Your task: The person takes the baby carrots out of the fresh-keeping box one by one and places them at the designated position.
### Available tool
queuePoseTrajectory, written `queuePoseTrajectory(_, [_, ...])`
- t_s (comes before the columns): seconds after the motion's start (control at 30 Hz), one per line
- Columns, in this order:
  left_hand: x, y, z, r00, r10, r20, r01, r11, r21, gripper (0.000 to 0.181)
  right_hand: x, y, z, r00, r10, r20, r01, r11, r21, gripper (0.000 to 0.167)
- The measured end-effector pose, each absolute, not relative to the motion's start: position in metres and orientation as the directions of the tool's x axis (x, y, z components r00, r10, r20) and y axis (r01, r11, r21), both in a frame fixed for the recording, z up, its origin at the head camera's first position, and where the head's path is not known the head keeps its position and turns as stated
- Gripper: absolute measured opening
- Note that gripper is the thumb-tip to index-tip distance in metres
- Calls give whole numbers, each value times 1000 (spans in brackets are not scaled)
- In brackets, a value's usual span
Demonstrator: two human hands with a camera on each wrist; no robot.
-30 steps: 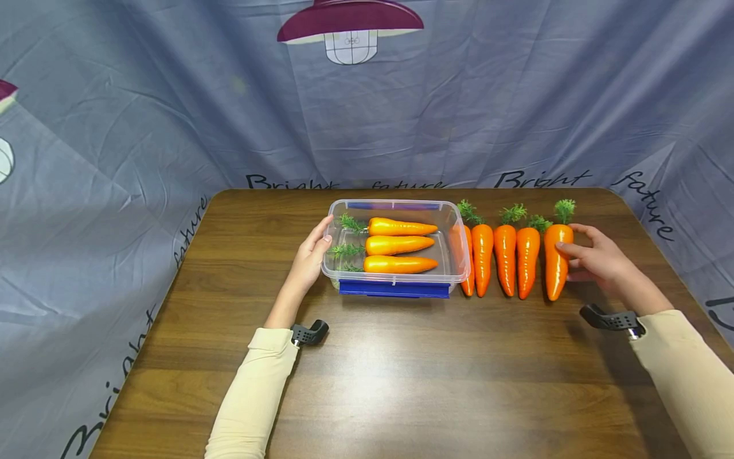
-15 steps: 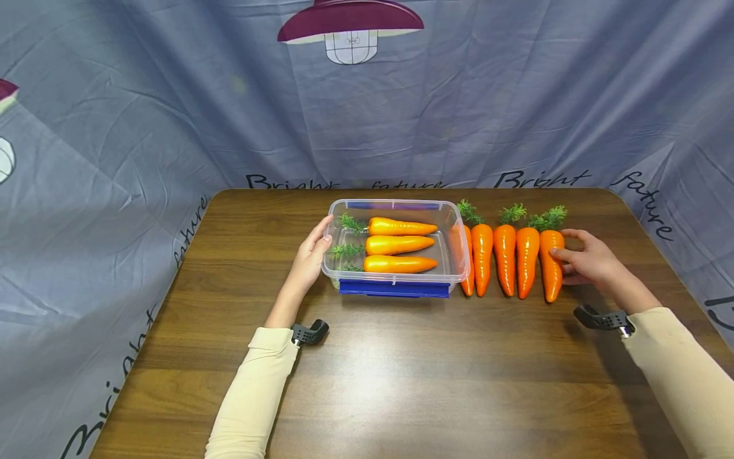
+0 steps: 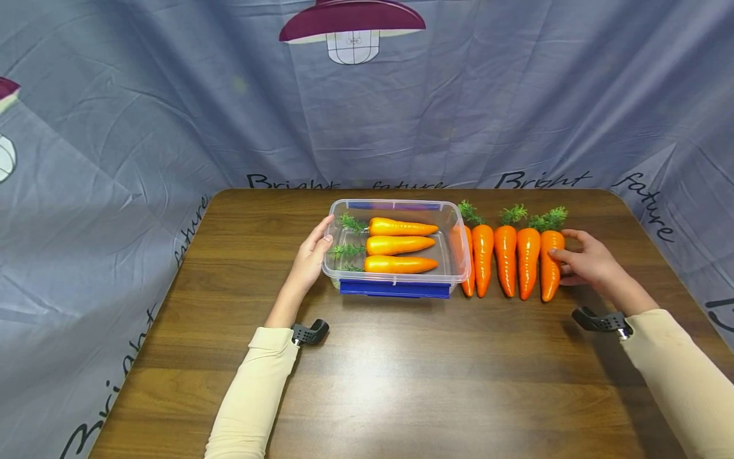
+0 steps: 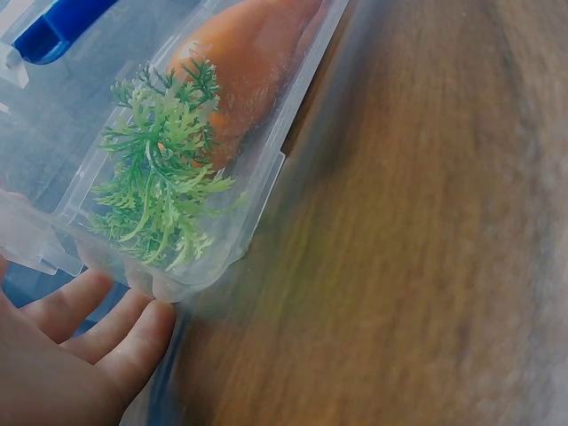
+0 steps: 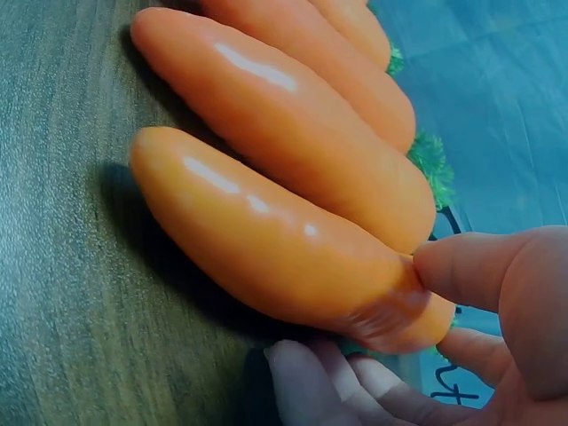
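Note:
The left hand [image 3: 308,258] rests its fingers against the left end of a clear plastic box [image 3: 395,278]; in the left wrist view its fingertips [image 4: 160,315] touch the box's corner. Inside lie three carrots [image 3: 401,245], green tops to the left. Right of the box several carrots [image 3: 506,260] stand in a row, tips toward the person. At the row's right end, the right hand [image 3: 593,261] holds the last carrot [image 3: 551,266] near its thick end. The right wrist view shows that carrot [image 5: 275,244] lying between thumb and fingers, beside its neighbour [image 5: 293,124].
Blue latches [image 3: 394,289] line the box's long sides. The leftmost carrot of the row lies against the box's right wall, partly seen through it. A wooden table [image 3: 401,370] extends toward the person, and a printed grey-blue cloth [image 3: 401,115] hangs behind and at both sides.
The rightmost carrot has shifted a little left, closer to its neighbour, and its green top is lower. The right hand has moved left with it. The left hand and the box look unmoved.

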State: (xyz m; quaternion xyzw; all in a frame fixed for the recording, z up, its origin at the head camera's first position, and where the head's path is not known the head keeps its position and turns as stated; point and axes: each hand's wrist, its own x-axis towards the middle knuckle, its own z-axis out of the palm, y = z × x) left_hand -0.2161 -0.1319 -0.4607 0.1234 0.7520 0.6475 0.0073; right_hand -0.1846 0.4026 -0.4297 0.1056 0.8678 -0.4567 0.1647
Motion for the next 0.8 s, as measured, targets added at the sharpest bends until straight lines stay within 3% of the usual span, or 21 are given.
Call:
queuePoseTrajectory(0.43, [-218,-130,-462,-971,189,147,171,118,978,50,-182,409,-420,-948,122,-294,306,610,-731,83])
queuePoseTrajectory(0.8, [-217,-131,-461,-971,188,149,173,119,978,50,-192,385,-390,-985,169,-46,163,787,-596,75])
